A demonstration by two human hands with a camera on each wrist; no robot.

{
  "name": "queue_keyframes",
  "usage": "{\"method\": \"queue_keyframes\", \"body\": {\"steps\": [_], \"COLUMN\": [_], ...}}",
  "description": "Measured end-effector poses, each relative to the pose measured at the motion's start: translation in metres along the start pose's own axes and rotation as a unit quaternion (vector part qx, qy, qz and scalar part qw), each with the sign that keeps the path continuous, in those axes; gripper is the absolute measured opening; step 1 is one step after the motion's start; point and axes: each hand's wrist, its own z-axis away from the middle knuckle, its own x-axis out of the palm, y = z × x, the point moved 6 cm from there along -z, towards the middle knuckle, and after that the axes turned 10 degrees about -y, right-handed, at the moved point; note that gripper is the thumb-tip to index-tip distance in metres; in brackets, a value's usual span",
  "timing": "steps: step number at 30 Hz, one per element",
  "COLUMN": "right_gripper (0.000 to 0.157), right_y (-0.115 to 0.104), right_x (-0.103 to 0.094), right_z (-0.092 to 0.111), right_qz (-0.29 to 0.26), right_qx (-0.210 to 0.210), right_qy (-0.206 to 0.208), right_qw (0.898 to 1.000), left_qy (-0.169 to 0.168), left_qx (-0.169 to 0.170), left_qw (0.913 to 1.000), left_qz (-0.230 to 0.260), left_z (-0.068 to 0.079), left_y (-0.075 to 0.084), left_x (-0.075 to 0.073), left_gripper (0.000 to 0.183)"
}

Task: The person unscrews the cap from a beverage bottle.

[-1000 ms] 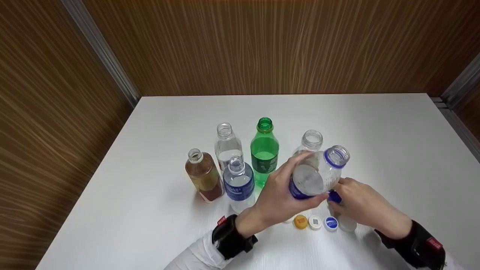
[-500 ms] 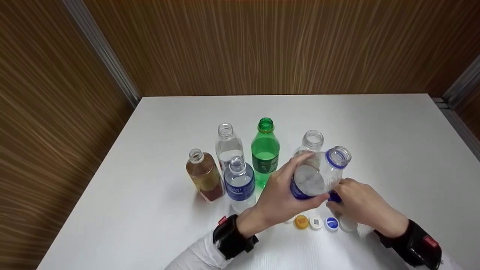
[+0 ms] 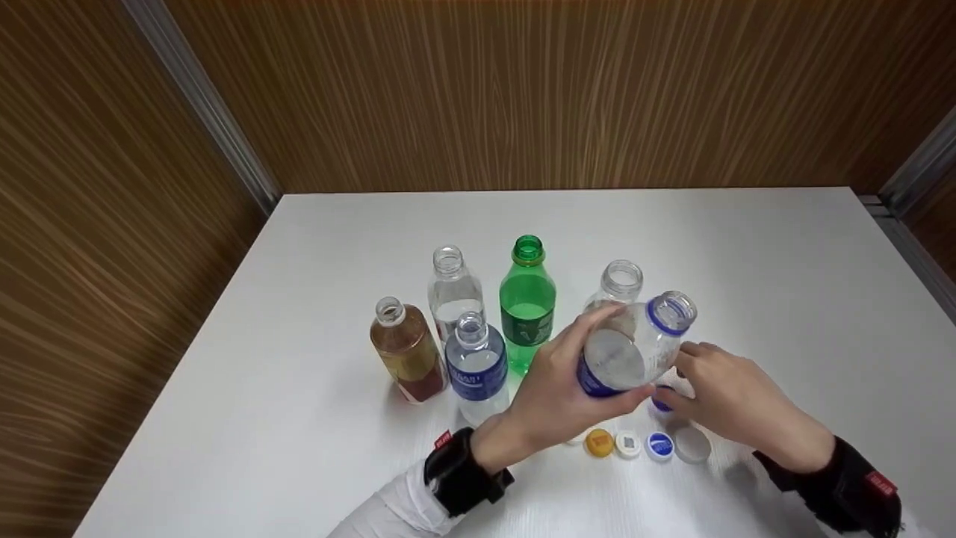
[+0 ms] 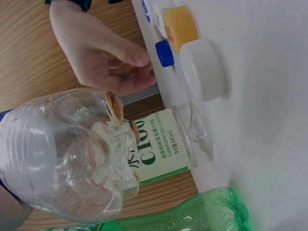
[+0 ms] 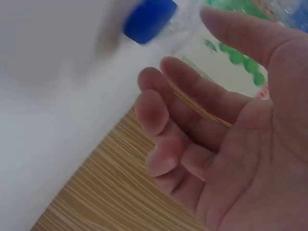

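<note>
My left hand (image 3: 549,396) grips a clear bottle (image 3: 627,351) with a blue neck ring and blue label, held tilted above the table with its uncapped mouth to the upper right. Beneath it, on the table, lies a small dark blue cap (image 3: 660,404). My right hand (image 3: 728,388) is just beside this cap. In the right wrist view its fingers (image 5: 154,113) are loosely bent, nothing is between them, and the blue cap sits a little beyond the fingertips. Part of the right hand's fingertips is hidden behind the bottle in the head view.
Uncapped bottles stand left and behind: a brown one (image 3: 407,347), a blue-labelled one (image 3: 476,373), a clear one (image 3: 455,295), a green one (image 3: 527,306) and another clear one (image 3: 621,278). In front lie an orange cap (image 3: 599,442), white cap (image 3: 627,444), blue-and-white cap (image 3: 659,446) and pale cap (image 3: 692,445).
My right hand has let go of the blue cap, its fingers have spread, and it has shifted slightly to the right. The left hand and its bottle stay almost still.
</note>
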Motion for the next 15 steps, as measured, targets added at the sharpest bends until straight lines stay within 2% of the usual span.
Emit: {"method": "queue_keyframes", "body": {"steps": [4, 7, 9, 11, 15], "right_gripper": [0.033, 0.029, 0.028, 0.028, 0.028], "right_y": [-0.007, -0.015, -0.022, -0.03, -0.051], "right_x": [-0.031, -0.055, -0.068, -0.079, -0.096], "right_z": [0.009, 0.018, 0.023, 0.028, 0.032], "right_qz": [-0.003, -0.042, -0.095, -0.148, -0.226], "right_qx": [0.001, -0.004, -0.023, -0.057, -0.131], "right_qy": [0.084, 0.165, 0.213, 0.255, 0.295], "right_qw": [0.996, 0.985, 0.972, 0.954, 0.919], "left_qy": [-0.004, -0.007, -0.008, -0.007, -0.003], "left_qx": [-0.001, -0.007, -0.013, -0.018, -0.02], "left_qw": [1.0, 0.9999, 0.9998, 0.9997, 0.9997], "left_qz": [0.002, 0.009, 0.014, 0.016, 0.013], "left_z": [0.0, 0.001, 0.002, 0.003, 0.003], "left_y": [-0.001, -0.002, -0.003, -0.003, -0.004], "left_x": [0.0, -0.001, -0.001, -0.002, -0.002], "left_gripper": [0.079, 0.078, 0.078, 0.078, 0.079]}}
